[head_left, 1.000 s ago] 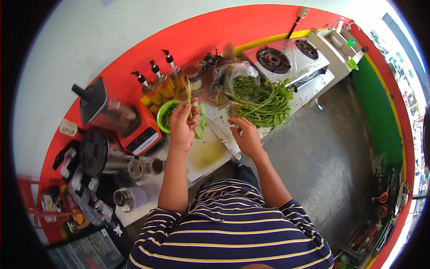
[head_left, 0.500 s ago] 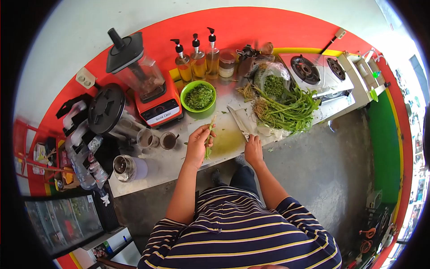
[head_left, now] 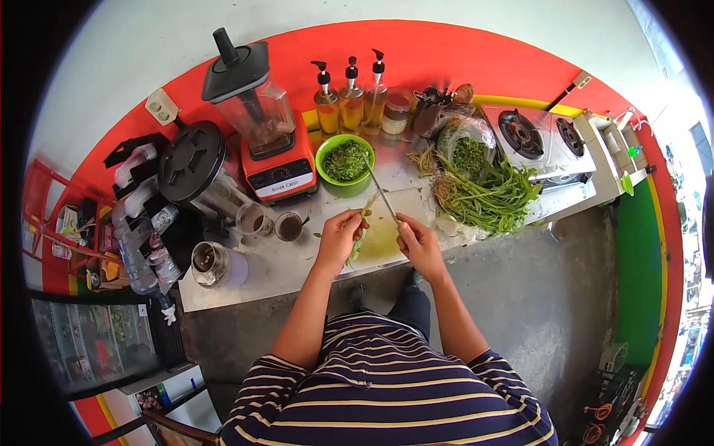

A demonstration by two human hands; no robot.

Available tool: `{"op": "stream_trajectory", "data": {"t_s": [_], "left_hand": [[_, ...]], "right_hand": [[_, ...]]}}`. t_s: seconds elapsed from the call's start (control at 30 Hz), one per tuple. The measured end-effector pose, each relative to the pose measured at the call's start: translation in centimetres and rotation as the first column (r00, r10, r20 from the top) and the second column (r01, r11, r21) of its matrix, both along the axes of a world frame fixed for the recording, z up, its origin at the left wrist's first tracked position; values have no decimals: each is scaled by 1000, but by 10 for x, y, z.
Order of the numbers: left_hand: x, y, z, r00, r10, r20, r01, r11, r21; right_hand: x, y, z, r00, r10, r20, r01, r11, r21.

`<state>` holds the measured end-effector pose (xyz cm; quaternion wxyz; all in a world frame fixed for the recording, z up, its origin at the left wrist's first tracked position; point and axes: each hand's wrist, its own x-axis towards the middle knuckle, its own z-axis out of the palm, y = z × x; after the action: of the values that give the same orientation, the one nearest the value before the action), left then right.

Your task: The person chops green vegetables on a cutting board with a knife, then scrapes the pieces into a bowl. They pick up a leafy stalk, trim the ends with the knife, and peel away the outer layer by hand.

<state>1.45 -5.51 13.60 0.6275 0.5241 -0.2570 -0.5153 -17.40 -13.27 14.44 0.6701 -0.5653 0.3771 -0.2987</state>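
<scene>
With your left hand [head_left: 341,236] clamped on the green stalk [head_left: 365,210] over the cutting board [head_left: 384,238] and your right hand [head_left: 418,241] closed round the knife [head_left: 381,195], curl the left fingertips clear of the blade and cut straight down.

Upper wall [head_left: 149,44]: painted white.
Lower wall [head_left: 461,52]: painted red.
Floor [head_left: 535,297]: laid in grey concrete.
Counter [head_left: 271,281]: set against the wall.
Stove [head_left: 539,137]: 2 burners.
</scene>
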Motion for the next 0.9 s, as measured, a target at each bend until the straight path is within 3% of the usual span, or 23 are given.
{"op": "stream_trajectory", "data": {"t_s": [0.07,0.27,0.4,0.67,0.77,0.9], "left_hand": [[1,-1,2,1000,1,12,-1,1000,9],[-3,-7,8,1000,8,12,-9,999,32],[-9,-12,12,997,-78,21,78,997,19],[-20,-24,11,987,-119,109,121,993,-13],[-20,-28,10,972,-132,192,136,991,-9],[-30,-39,8,946,-65,318,61,998,25]], "right_hand": [[5,7,22,989,144,19,-143,989,-35],[9,7,31,977,212,4,-212,976,-49],[5,5,17,991,130,-45,-130,991,-8],[-4,7,29,993,92,73,-103,981,165],[-3,7,17,988,27,152,-52,986,160],[5,6,-6,990,-98,106,95,995,34]]}}
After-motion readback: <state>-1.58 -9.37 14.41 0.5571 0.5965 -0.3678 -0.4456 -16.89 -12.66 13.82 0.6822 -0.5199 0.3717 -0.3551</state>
